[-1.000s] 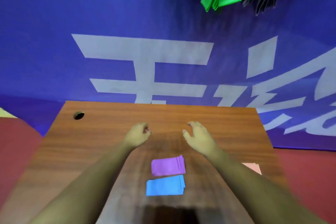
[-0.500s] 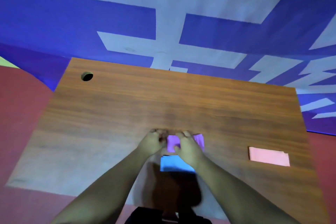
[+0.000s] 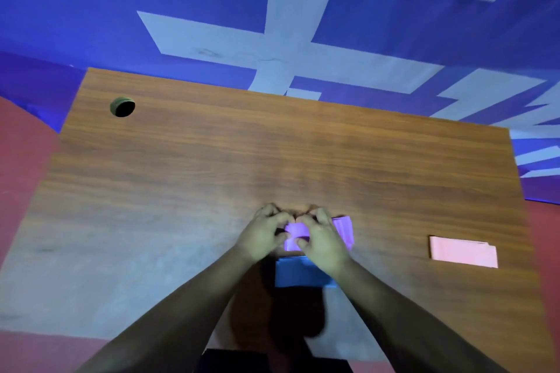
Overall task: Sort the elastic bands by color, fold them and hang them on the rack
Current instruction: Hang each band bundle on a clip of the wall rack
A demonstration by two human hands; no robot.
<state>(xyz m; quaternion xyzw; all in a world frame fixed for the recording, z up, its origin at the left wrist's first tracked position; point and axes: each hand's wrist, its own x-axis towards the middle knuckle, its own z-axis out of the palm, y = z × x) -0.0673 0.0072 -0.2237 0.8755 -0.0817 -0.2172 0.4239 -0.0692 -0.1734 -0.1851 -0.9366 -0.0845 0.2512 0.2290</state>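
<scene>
**A:** Centre of view?

**B:** Folded purple band (image 3: 343,229), flat on the wooden table (image 3: 212,175), toward the near edge and slightly right of middle. Partly hidden under two bare hands.

**A:** Grip?

**B:** Left hand (image 3: 262,235) curled over the band's left end, fingertips and thumb pinching it. Right hand (image 3: 322,244) curled the same way over the middle, pinching too. Knuckles of both nearly touching above the band. Right end of the band showing past the right hand, layered edges visible.

**A:** Anything beside it?

**B:** Folded blue band (image 3: 298,275) just on the near side of the purple one. Close or touching, cannot tell which, with the right wrist across the seam. Folded pink band (image 3: 462,256) well apart to the right, flat and alone, near the table's right edge.

**A:** Farther out?

**B:** Round cable hole (image 3: 122,106) in the far left corner of the table. Behind the far edge, a blue banner (image 3: 121,9) with large pale lettering. Red floor (image 3: 18,160) on either side. Both forearms bare, reaching in from the bottom of the view, with a dark shadow on the table between them
</scene>
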